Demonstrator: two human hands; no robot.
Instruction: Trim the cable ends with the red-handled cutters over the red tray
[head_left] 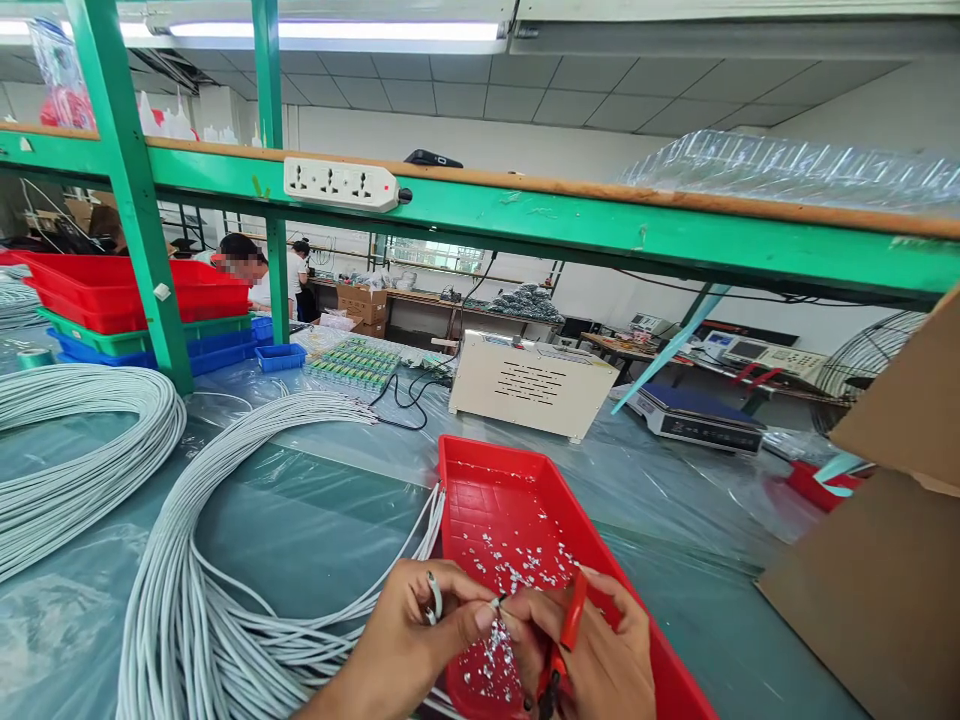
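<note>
Above a red plastic tray [615,550], my left hand [416,630] is closed around a thin grey-white cable [434,597], pinching it near its end between thumb and forefinger. Thumb and forefinger of my right hand [607,650] meet at that same cable end, where a dark tip shows. A small tool with red handles, apparently pliers [574,612], is tucked in my right hand; its jaws are mostly hidden. Small silvery-white scraps [495,655] lie scattered in the tray under both hands. A large curved bundle of grey-white cables [180,560] lies to the left.
Another cable coil [169,420] lies far left, near stacked red trays [135,295]. Behind are green circuit boards [354,362], a beige machine [532,385] and a scale [697,425]. A green shelf frame [525,215] crosses above. Cardboard [877,590] stands right. Two people are in the background.
</note>
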